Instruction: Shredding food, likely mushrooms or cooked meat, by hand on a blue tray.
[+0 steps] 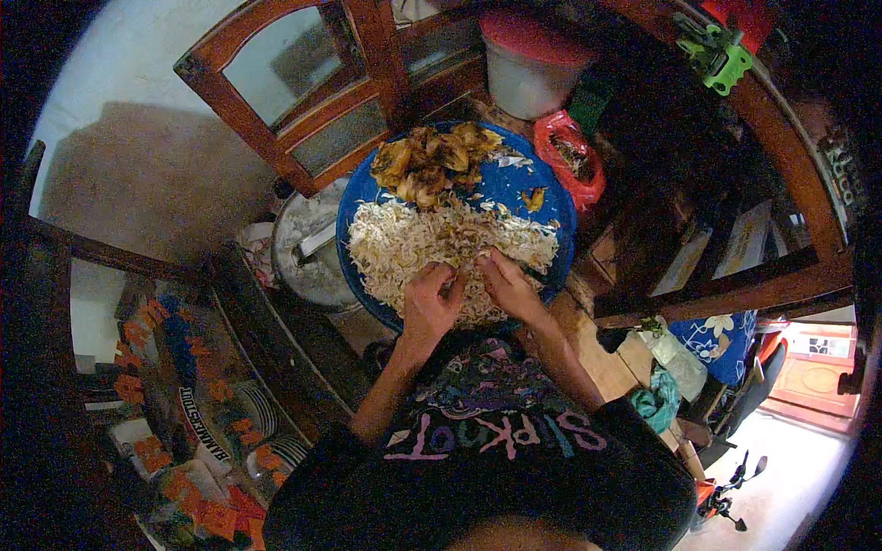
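Note:
A round blue tray [569, 241] lies before me, its near half covered with pale shredded food [393, 241], which looks like pulled chicken meat. Golden-brown cooked chunks [434, 162] are piled along its far side, and a small one [534, 200] lies apart at the right. My left hand [433, 296] is over the near part of the shreds with its fingers curled inward; whether they hold a piece is hidden. Close beside it, my right hand [508, 284] has its thumb and fingertips pinched on a small pale shred [484, 254].
A red plastic bag [591, 189] with scraps touches the tray's right side. Behind stands a whitish bucket [527, 86] with a red lid. A round metal lid or pan [310, 268] sits at left. Wooden glazed doors [289, 124] rise behind; a teal cloth [654, 401] lies at right.

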A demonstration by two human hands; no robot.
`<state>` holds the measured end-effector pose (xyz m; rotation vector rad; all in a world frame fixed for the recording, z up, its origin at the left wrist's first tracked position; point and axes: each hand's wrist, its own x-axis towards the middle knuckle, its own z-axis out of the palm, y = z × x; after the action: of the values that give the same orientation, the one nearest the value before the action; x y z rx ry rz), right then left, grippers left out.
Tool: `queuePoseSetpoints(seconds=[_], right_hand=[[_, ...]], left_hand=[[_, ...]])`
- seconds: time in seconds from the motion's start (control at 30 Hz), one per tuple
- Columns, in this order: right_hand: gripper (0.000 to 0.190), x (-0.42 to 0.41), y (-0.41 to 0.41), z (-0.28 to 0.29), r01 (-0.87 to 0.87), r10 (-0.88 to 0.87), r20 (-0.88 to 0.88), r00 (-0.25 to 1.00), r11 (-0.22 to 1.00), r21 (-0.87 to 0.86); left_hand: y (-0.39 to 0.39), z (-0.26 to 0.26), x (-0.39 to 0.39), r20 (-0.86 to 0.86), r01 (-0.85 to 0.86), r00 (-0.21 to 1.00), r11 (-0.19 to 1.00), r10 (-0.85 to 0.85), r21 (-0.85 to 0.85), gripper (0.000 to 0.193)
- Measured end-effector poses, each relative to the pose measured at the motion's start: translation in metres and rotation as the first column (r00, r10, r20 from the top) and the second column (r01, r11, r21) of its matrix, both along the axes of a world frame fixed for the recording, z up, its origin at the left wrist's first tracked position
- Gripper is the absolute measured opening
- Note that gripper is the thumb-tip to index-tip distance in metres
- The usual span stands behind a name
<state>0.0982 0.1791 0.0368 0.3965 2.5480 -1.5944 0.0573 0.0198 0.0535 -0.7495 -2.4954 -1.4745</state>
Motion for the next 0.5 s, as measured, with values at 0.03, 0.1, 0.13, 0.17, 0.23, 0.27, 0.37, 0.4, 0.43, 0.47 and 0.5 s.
queuePoseSetpoints(seconds=[0.03, 0.1, 0.13, 0.17, 0.23, 0.27, 0.37, 0.4, 0.43, 0.47, 0.5], right_hand=[[0.033, 0.000, 0.000, 0.012, 0.045, -0.003, 0.171, 0.985, 0.969, -0.243], [0.035, 0.004, -0.001, -0.002, 0.046, 0.013, 0.187, 0.982, 0.951, -0.306], [0.036, 0.006, 0.000, -0.007, 0.043, 0.034, 0.202, 0.979, 0.929, -0.367], [0.036, 0.008, 0.001, -0.011, 0.048, 0.029, 0.202, 0.979, 0.929, -0.367], [0.035, 0.002, -0.006, 0.009, -0.028, 0.029, -0.066, 0.997, 0.999, 0.018], [0.035, 0.002, -0.006, 0.006, -0.031, 0.032, -0.066, 0.997, 0.999, 0.017], [0.034, 0.006, -0.003, -0.016, 0.082, -0.082, 0.007, 0.997, 0.985, -0.155], [0.033, 0.006, -0.002, -0.023, 0.196, -0.141, 0.154, 0.978, 0.870, -0.452], [0.032, 0.007, 0.001, -0.030, 0.325, -0.146, 0.308, 0.940, 0.656, -0.681], [0.032, 0.008, 0.007, -0.036, 0.326, -0.146, 0.309, 0.940, 0.654, -0.683], [0.032, 0.008, 0.013, -0.033, 0.168, 0.089, 0.200, 0.976, 0.281, -0.945]], left_hand=[[0.001, 0.002, 0.000, 0.003, -0.007, 1.000, 1.000, 0.007, -0.002, 0.014], [0.004, 0.003, -0.001, 0.006, -0.008, 1.000, 1.000, 0.008, -0.004, 0.013], [0.005, 0.004, -0.001, -0.011, 0.009, 1.000, 1.000, -0.009, 0.000, 0.012], [0.006, 0.004, 0.000, -0.029, 0.027, 0.999, 1.000, -0.026, 0.005, 0.011], [0.009, 0.000, 0.000, -0.047, 0.010, 0.999, 1.000, -0.010, 0.016, 0.010], [0.010, -0.002, 0.000, -0.065, -0.005, 0.998, 1.000, 0.007, 0.028, 0.009], [0.012, -0.001, -0.001, 0.169, 0.036, 0.984, 0.995, -0.052, 0.094, 0.011], [0.012, 0.001, -0.003, 0.169, 0.036, 0.984, 0.995, -0.051, 0.092, 0.011], [0.012, 0.004, -0.004, 0.199, 0.014, 0.979, 0.986, -0.048, 0.169, 0.013], [0.012, 0.006, -0.004, 0.230, -0.011, 0.972, 0.970, -0.047, 0.244, 0.015], [0.011, 0.005, -0.004, 0.230, -0.009, 0.972, 0.970, -0.049, 0.244, 0.015]])
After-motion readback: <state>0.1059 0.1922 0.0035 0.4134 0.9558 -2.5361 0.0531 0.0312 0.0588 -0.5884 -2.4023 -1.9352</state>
